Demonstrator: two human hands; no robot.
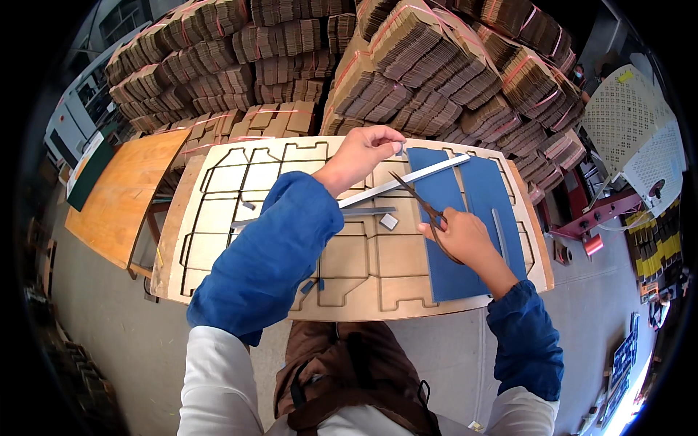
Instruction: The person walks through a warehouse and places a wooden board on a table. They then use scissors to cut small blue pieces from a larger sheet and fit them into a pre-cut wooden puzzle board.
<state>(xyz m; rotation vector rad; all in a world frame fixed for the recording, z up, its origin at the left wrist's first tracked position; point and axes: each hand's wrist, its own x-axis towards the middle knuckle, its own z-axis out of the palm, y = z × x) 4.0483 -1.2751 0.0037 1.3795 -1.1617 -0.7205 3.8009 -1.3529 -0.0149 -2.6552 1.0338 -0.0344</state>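
Observation:
A wooden die board with dark blade lines set in cut-out shapes lies in front of me. My left hand reaches over its far side, fingers pinched on a small grey-blue piece. My right hand grips dark scissors, their blades pointing up and left. Under the scissors and right hand lie blue foam sheets. A long white strip runs slantwise from beside my left forearm onto the blue sheet. A grey strip and a small pale square block rest nearby.
Small blue offcuts lie near the board's front edge. To the left stands a wooden table. Stacks of bundled cardboard rise behind the board. A machine with a perforated white guard is at the right.

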